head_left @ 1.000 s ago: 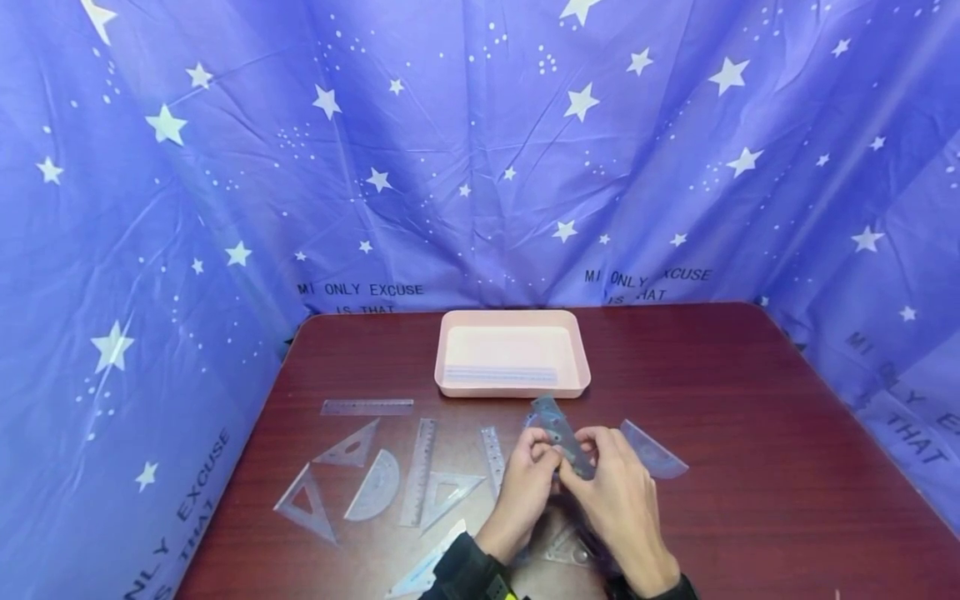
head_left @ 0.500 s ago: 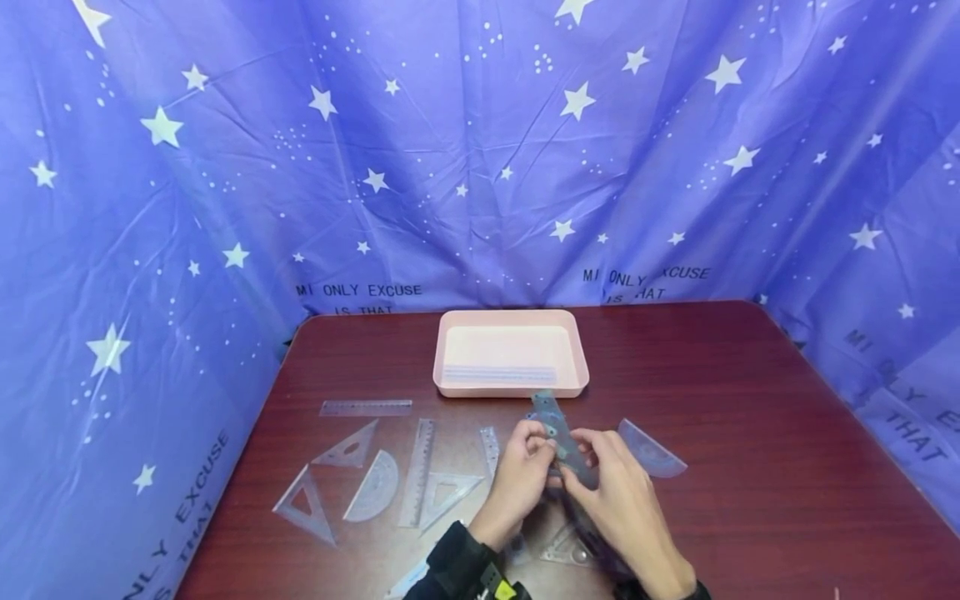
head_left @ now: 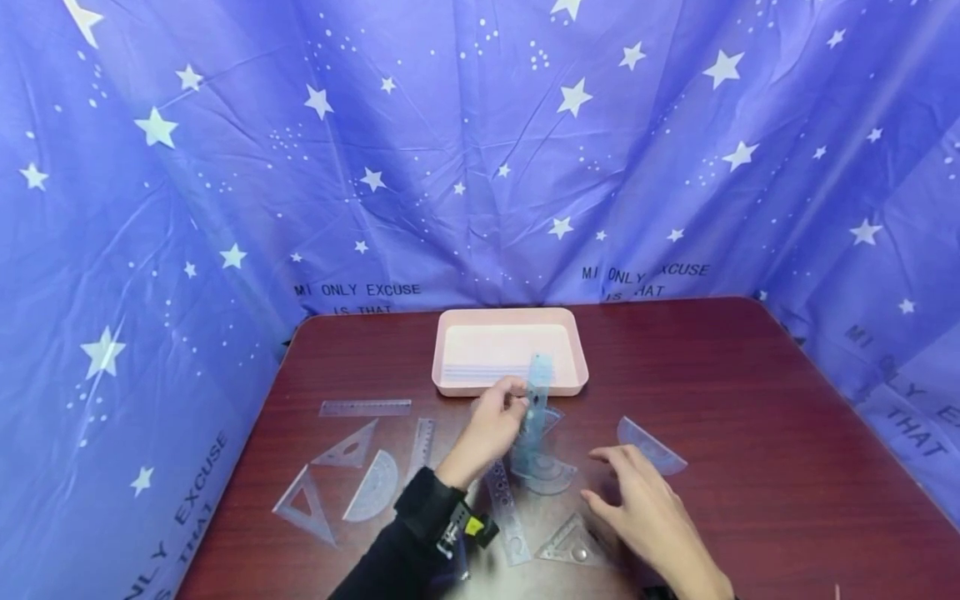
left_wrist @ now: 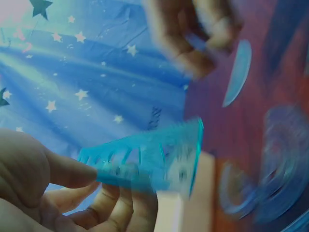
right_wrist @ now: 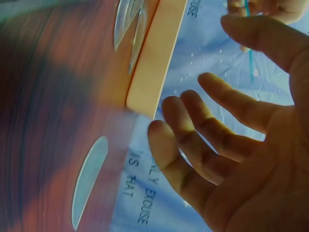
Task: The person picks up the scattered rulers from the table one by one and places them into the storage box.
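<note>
My left hand pinches a translucent teal ruler between thumb and fingers. Its far end overlaps the front of the pink tray in the head view. The left wrist view shows cut-out shapes along the ruler. To the right, my right hand holds nothing, its fingers apart and lightly bent. A clear protractor lies just beyond it. Under the teal ruler's lower end sits another protractor. A clear ruler with holes and a set square lie nearer the body.
Several clear rulers lie along the tray's front inside edge. On the table's left are a ruler, two set squares and a protractor. Another ruler is partly behind the left arm. A starry blue curtain surrounds the table.
The right hand has let go of the teal ruler and drawn back to the right. My left hand has carried the ruler forward, toward the tray, turning it more upright in the head view.
</note>
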`<move>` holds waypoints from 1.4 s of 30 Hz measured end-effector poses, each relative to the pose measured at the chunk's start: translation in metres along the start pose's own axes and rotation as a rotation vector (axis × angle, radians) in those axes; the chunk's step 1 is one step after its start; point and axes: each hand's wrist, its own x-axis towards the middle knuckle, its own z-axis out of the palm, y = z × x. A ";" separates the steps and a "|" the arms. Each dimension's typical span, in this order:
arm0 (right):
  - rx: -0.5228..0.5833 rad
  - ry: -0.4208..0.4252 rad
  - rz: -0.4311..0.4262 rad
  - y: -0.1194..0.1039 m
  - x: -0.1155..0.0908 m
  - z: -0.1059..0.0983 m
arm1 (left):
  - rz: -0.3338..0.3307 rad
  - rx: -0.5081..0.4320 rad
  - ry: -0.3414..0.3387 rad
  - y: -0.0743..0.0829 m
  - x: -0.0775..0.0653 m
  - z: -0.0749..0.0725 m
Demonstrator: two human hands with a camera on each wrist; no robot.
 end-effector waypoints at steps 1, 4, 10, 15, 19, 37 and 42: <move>-0.003 -0.011 0.007 0.002 -0.001 -0.001 | 0.027 0.067 0.007 0.004 0.005 -0.005; -0.011 -0.043 0.027 0.009 -0.004 -0.004 | 0.087 0.215 0.013 0.017 0.019 -0.020; 0.003 -0.162 0.090 0.014 -0.009 -0.007 | 0.127 0.404 -0.020 0.034 0.052 -0.038; 0.000 -0.226 0.115 0.017 -0.014 -0.007 | 0.162 0.533 -0.059 0.037 0.084 -0.035; -0.049 -0.213 0.089 0.012 -0.014 0.000 | 0.149 0.635 -0.085 0.036 0.109 -0.030; -0.155 -0.187 -0.135 -0.074 -0.004 0.054 | -0.012 0.881 -0.324 -0.034 0.198 -0.046; -0.174 -0.176 -0.104 -0.087 -0.001 0.064 | 0.000 1.020 -0.489 -0.060 0.244 -0.046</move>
